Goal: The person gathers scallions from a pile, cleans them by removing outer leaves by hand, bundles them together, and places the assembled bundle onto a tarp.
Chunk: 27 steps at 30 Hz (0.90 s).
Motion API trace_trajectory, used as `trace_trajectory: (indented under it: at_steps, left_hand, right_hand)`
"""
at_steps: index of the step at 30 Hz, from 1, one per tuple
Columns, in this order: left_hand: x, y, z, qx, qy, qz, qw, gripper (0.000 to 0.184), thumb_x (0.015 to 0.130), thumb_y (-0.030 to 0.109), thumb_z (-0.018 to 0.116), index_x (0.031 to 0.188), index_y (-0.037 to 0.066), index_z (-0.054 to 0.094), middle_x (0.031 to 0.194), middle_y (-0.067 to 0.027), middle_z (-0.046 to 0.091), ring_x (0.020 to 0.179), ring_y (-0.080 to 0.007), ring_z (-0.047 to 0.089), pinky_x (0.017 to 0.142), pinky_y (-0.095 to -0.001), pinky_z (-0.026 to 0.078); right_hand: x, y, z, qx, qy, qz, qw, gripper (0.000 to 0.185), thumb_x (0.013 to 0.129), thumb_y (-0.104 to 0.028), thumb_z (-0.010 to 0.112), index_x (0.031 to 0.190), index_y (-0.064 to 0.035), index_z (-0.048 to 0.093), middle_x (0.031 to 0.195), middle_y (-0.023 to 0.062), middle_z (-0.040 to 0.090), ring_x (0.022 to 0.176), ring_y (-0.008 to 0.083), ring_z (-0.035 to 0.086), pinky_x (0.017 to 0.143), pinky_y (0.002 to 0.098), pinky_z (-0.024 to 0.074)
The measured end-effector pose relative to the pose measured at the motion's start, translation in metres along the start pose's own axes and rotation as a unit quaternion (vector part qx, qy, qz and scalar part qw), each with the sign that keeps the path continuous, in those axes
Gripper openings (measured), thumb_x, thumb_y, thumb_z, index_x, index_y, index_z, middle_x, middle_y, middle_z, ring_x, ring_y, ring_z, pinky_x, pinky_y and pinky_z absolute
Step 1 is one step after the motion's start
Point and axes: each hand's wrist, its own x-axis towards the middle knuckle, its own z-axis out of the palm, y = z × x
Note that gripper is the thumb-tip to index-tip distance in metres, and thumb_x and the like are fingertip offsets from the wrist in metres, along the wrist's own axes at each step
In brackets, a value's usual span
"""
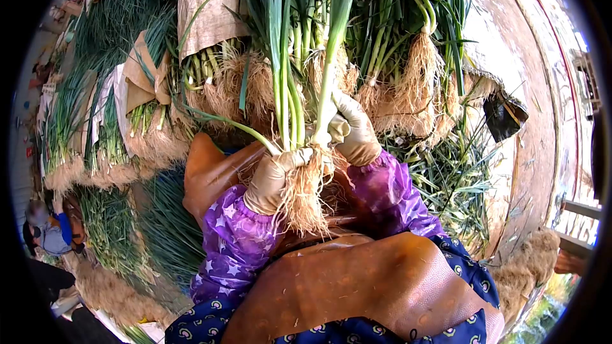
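Note:
Upright in front of me stand several long green onions (285,99), with pale stems and a tangle of tan roots (303,200) hanging below. My left hand (271,180), in a beige glove, is closed around their lower stems just above the roots. From the right, my gloved right hand (352,129) is closed at the pale lower stem of a thicker onion (329,83), beside a curled, peeled-looking piece of outer leaf. Some of its fingers are hidden behind the stems. One bent stalk sticks out leftward over my left hand.
Rows of rooted green onions (417,76) lie just ahead, some under brown sacking (210,9). Leaf scraps (446,178) cover the ground at right. A brown apron (357,280) drapes over my lap. Another person (54,232) sits at far left.

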Motion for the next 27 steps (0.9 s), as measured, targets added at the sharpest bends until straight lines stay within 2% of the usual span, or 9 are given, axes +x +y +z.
trace_trajectory:
  at_steps: [6,8,11,13,16,20,24,26,27]
  left_hand:
    - [-0.006,0.005,0.009,0.119,0.082,0.146,0.979,0.030,0.083,0.005,0.059,0.109,-0.008,0.053,0.086,-0.0153,0.064,0.069,-0.0198,0.064,0.058,-0.0264,0.054]
    - [-0.007,0.006,0.007,0.141,0.105,0.151,0.973,0.031,0.082,0.005,0.060,0.109,-0.008,0.053,0.087,-0.0154,0.064,0.071,-0.0199,0.064,0.060,-0.0263,0.055]
    - [-0.008,0.016,0.005,0.071,0.104,0.134,0.983,0.035,0.082,0.007,0.062,0.112,-0.008,0.051,0.088,-0.0155,0.064,0.072,-0.0196,0.064,0.062,-0.0274,0.055]
    - [-0.007,0.013,-0.011,0.121,0.069,0.117,0.983,0.041,0.080,0.012,0.066,0.113,-0.009,0.050,0.096,-0.0174,0.061,0.075,-0.0206,0.063,0.062,-0.0272,0.055]
    - [-0.005,-0.003,-0.025,0.073,0.047,0.069,0.994,0.049,0.079,0.015,0.067,0.116,-0.010,0.046,0.104,-0.0208,0.057,0.079,-0.0206,0.060,0.063,-0.0254,0.053]
    - [-0.014,0.011,-0.004,-0.030,0.015,0.023,0.999,0.046,0.079,0.018,0.065,0.113,-0.008,0.049,0.093,-0.0217,0.062,0.075,-0.0216,0.062,0.066,-0.0277,0.054]
    - [-0.026,0.028,0.007,0.104,0.042,0.055,0.992,0.034,0.080,0.013,0.065,0.107,-0.004,0.056,0.083,-0.0111,0.064,0.065,-0.0165,0.062,0.059,-0.0270,0.053]
    - [-0.032,0.038,0.006,0.172,0.096,0.042,0.979,0.032,0.077,0.010,0.067,0.105,-0.004,0.058,0.081,-0.0086,0.063,0.066,-0.0151,0.062,0.060,-0.0260,0.053]
    - [-0.033,0.044,0.005,0.185,0.117,0.019,0.976,0.031,0.076,0.008,0.067,0.104,-0.004,0.058,0.082,-0.0089,0.063,0.067,-0.0147,0.062,0.062,-0.0250,0.053]
  right_hand:
    - [0.000,0.020,-0.018,-0.361,-0.046,0.064,0.929,0.030,0.082,-0.032,0.068,0.066,-0.0077,0.064,0.052,-0.0023,0.056,0.045,0.0079,0.045,0.042,0.0251,0.0372]
    - [-0.017,0.010,-0.018,-0.686,-0.119,-0.092,0.712,0.018,0.087,-0.013,0.056,0.076,-0.0023,0.064,0.056,0.0023,0.056,0.040,0.0107,0.044,0.042,0.0264,0.0446]
    - [-0.036,-0.007,-0.007,-0.888,-0.283,0.141,0.334,0.026,0.089,-0.023,0.054,0.096,0.0013,0.060,0.068,0.0079,0.063,0.049,0.0134,0.056,0.049,0.0278,0.0508]
    - [-0.037,-0.033,-0.024,-0.899,-0.196,0.082,0.383,0.034,0.086,-0.031,0.059,0.102,-0.0016,0.060,0.075,0.0105,0.065,0.058,0.0177,0.061,0.055,0.0316,0.0534]
    - [-0.031,-0.038,-0.036,-0.521,-0.157,-0.103,0.833,0.074,0.080,-0.044,0.065,0.131,0.0031,0.040,0.113,0.0222,0.058,0.100,0.0234,0.059,0.085,0.0336,0.0499]
    - [-0.010,-0.015,-0.013,-0.328,-0.224,0.195,0.897,0.030,0.091,-0.019,0.057,0.115,-0.0013,0.057,0.091,0.0043,0.065,0.079,0.0117,0.058,0.070,0.0254,0.0492]
    - [0.003,-0.026,0.008,-0.462,-0.239,0.095,0.849,0.019,0.091,-0.016,0.057,0.105,-0.0047,0.062,0.079,0.0027,0.066,0.064,0.0125,0.060,0.056,0.0270,0.0486]
    - [0.007,-0.029,0.010,-0.718,-0.354,-0.151,0.580,0.014,0.088,-0.011,0.057,0.098,-0.0048,0.064,0.075,0.0087,0.066,0.059,0.0165,0.061,0.053,0.0296,0.0491]
    - [0.003,-0.024,0.016,-0.647,-0.384,-0.208,0.625,0.009,0.082,-0.005,0.061,0.090,-0.0028,0.063,0.069,0.0080,0.061,0.054,0.0151,0.057,0.047,0.0279,0.0473]
